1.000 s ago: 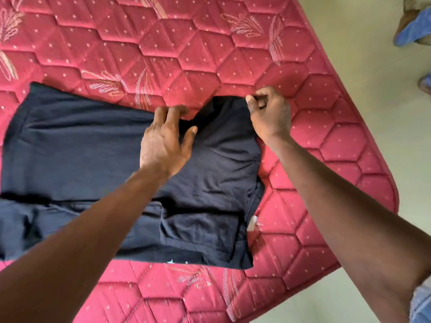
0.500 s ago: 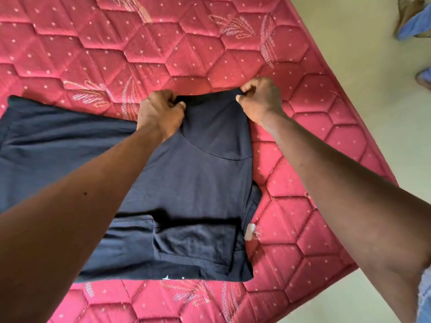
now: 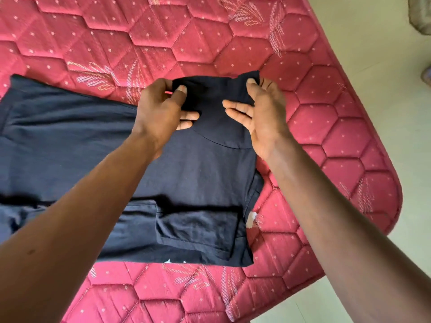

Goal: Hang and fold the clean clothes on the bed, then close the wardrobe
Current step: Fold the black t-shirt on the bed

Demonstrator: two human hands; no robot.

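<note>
A dark shirt (image 3: 198, 173) lies flat on the red quilted bed (image 3: 326, 136), toward its right side, with the long part running off to the left and a sleeve already folded in along the near edge. The far end of the shirt is lifted a little off the bed, held up between both hands.

The left hand (image 3: 163, 108) pinches the left part of that raised edge: thumb on top, fingers curled underneath. The right hand (image 3: 263, 113) holds the right corner with the thumb pressed against the cloth and the fingers nearly straight across its face, a lighter grip than the left.

The step in hand looks like bringing this far end over toward the near side. The hands sit close together and hold only a narrow strip, so the fold could come down crooked, or the loose right corner could slip out from under the thumb. Pulling too briskly would likely drag the whole shirt and undo the tucked sleeve. A white tag (image 3: 251, 219) pokes out on the right — it may stay showing unless tucked in.
</note>
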